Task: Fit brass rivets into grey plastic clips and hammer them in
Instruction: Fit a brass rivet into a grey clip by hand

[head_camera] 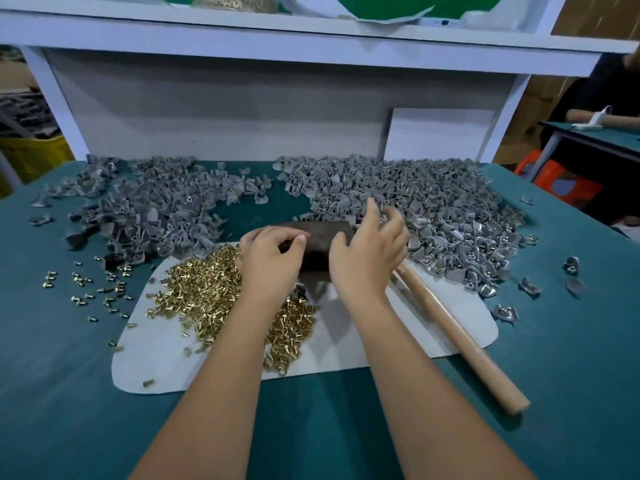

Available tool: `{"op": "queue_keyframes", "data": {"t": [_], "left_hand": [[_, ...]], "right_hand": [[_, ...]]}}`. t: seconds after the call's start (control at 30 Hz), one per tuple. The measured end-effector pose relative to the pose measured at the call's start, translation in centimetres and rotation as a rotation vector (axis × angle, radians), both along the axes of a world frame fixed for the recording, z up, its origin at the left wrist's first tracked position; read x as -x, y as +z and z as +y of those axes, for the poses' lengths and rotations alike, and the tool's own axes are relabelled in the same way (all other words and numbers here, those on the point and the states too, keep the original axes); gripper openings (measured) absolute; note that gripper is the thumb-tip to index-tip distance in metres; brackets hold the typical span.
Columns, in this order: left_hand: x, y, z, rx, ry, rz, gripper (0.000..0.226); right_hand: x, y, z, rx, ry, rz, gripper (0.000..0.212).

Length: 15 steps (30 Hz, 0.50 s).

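Two bare forearms reach in from the lower edge of the head-camera view, uncovered from the frame's bottom to the wrist, with no sleeve or cuff showing. The left hand (268, 261) and the right hand (367, 258) are ungloved; neither wrist nor any visible finger carries a watch, band or ring. The one clearly seen fingernail, on the left hand, is short and unpainted. The right hand's fingers are slightly blurred.

Sitting ahead of the hands: 2 heaps of grey clips (433, 206), 1 pile of brass rivets (204, 289) w/ approx. 30 strays, 1 dark block (318, 244), 1 wooden handle (457, 334), 1 white mat (346, 341).
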<state>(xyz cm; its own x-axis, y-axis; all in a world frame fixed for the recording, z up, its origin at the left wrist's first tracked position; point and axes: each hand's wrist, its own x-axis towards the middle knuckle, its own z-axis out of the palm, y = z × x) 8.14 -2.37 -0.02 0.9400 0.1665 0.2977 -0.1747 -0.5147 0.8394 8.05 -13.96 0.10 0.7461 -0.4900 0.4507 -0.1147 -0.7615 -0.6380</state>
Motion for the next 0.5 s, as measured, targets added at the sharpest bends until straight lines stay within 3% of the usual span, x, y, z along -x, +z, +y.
{"op": "queue_keyframes", "data": {"t": [0.13,0.27,0.37,0.5], "left_hand": [[-0.2,0.1,0.4,-0.012,-0.014,-0.04,0.016],[-0.6,0.1,3.3,-0.266,0.274,-0.107,0.026],[-0.8,-0.3,6.6,-0.365,0.429,-0.066,0.038],[-0.9,-0.6,9.0,-0.432,0.433,0.207,0.055]], "right_hand": [[1.3,0.0,1.3,0.158,0.141,-0.178,0.054],[2.4,0.5,2.7,0.24,0.433,-0.299,0.043],[3.3,0.1,4.1,0.303,0.676,-0.227,0.036],[3.4,-0.9,5.6,0.481,0.865,0.006,0.038]]}}
